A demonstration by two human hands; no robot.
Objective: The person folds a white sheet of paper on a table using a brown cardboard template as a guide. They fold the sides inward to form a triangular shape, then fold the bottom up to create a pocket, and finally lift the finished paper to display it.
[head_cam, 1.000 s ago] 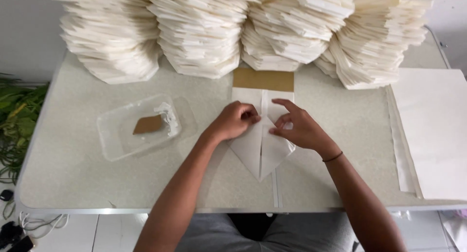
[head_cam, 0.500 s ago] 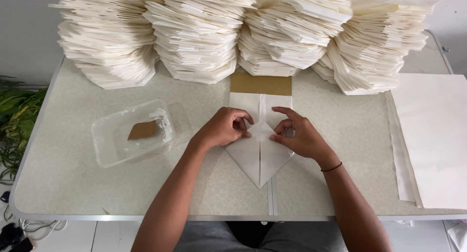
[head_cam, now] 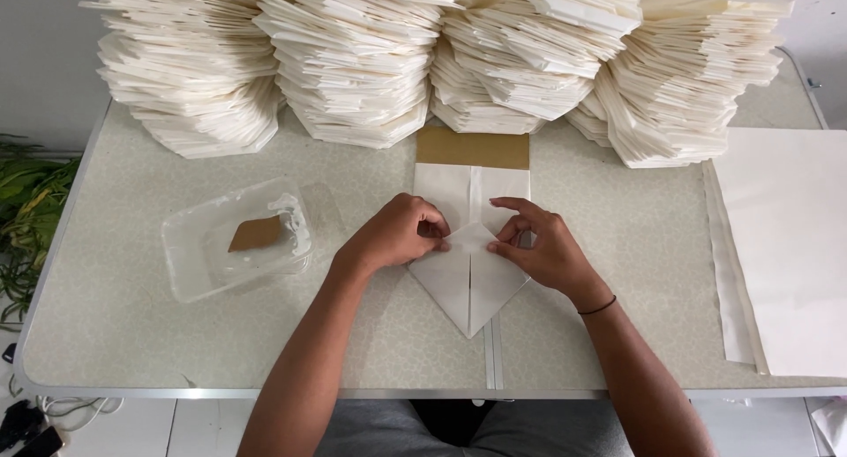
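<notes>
A white paper bag (head_cam: 469, 285) lies flat in the middle of the table, its near end folded into a point toward me. A brown cardboard strip (head_cam: 472, 147) shows at its far end. My left hand (head_cam: 393, 232) presses the left flap with curled fingers. My right hand (head_cam: 538, 245) pinches the right flap near the centre seam. Both hands rest on the paper.
Tall stacks of folded white paper bags (head_cam: 353, 60) line the back of the table. A clear plastic tray (head_cam: 190, 267) with white paste and a brown card scraper (head_cam: 256, 234) sits at left. Flat white sheets (head_cam: 790, 245) lie at right. Green plants (head_cam: 22, 219) stand beyond the left edge.
The hands have shifted slightly on the folded flaps, the fingers drawing in toward the centre seam. The paper stays in place.
</notes>
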